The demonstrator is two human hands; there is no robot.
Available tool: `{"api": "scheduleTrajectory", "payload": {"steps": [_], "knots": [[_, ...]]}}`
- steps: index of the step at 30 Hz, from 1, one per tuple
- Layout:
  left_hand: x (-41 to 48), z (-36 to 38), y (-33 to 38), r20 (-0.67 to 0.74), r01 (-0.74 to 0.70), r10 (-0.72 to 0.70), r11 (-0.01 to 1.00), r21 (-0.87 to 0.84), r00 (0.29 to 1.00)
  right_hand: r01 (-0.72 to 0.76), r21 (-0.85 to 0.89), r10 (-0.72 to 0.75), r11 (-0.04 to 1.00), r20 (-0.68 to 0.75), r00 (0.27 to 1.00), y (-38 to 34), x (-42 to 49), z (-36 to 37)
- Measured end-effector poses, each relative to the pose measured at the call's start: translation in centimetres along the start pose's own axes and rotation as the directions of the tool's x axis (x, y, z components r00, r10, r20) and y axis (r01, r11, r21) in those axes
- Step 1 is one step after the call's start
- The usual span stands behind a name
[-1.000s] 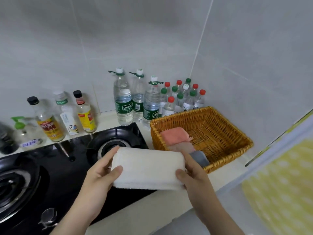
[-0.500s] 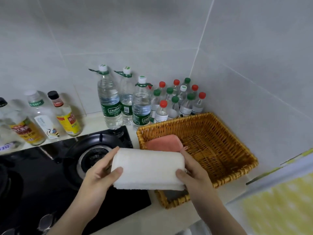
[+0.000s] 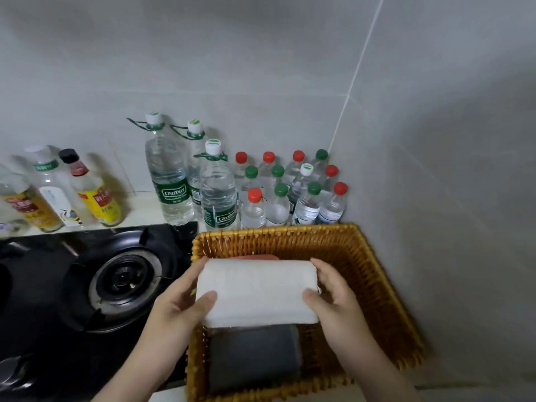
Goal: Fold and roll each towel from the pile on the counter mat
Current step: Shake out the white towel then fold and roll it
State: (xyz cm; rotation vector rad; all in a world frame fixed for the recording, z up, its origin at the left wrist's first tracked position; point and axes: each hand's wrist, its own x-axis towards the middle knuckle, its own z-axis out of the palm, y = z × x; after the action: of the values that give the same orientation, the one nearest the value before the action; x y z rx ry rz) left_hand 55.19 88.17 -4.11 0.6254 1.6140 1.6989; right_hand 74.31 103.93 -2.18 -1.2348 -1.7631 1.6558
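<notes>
Far left of the basket, a few sauce bottles stand on the worktop against the tiled wall. Just left of the basket lies a black stove with a round burner. Three big water bottles stand behind the basket's left back corner. A cluster of small bottles with red, green and white caps stands behind its back rim, in the corner of the wall. Over the basket's left rim the left grip holds the left end of a white towel folded into a thick block, with the thumb curled on top and the fingers behind the end. The towel is held level above the basket's left half; whether it touches what lies below cannot be told. Past its far edge a strip of pink towel shows inside the basket, and below its near edge a grey towel lies on the basket floor. The right grip pinches the towel's right end above the basket's middle, thumb on top and fingers wrapped round the far side.
</notes>
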Motion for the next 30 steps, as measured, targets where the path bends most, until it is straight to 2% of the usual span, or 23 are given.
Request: {"api": "scheduleTrajectory", "payload": {"steps": [4,14,25,30], "knots": [[1.2,4.0,-0.9,-0.054,-0.006,0.009,0.999,0.042,0.998,0.039,-0.032,-0.039,0.999,-0.001,0.999,1.0,2.2,-3.5],[4.6,8.8,-3.7,-0.023,0.014,-0.011,0.989,0.144,1.000,0.103,-0.118,-0.107,0.988,-0.028,0.994,2.9,5.9,-7.4],[8.5,12.8,-7.1,0.016,0.092,-0.098,0.973,0.210,0.995,-0.014,-0.141,0.008,0.990,-0.042,0.999,4.5,9.0,-9.1],[10.8,13.8,-7.5,0.020,0.064,-0.073,0.959,0.278,0.997,-0.013,-0.164,0.006,0.986,-0.042,0.999,5.7,10.3,-9.2]]}}
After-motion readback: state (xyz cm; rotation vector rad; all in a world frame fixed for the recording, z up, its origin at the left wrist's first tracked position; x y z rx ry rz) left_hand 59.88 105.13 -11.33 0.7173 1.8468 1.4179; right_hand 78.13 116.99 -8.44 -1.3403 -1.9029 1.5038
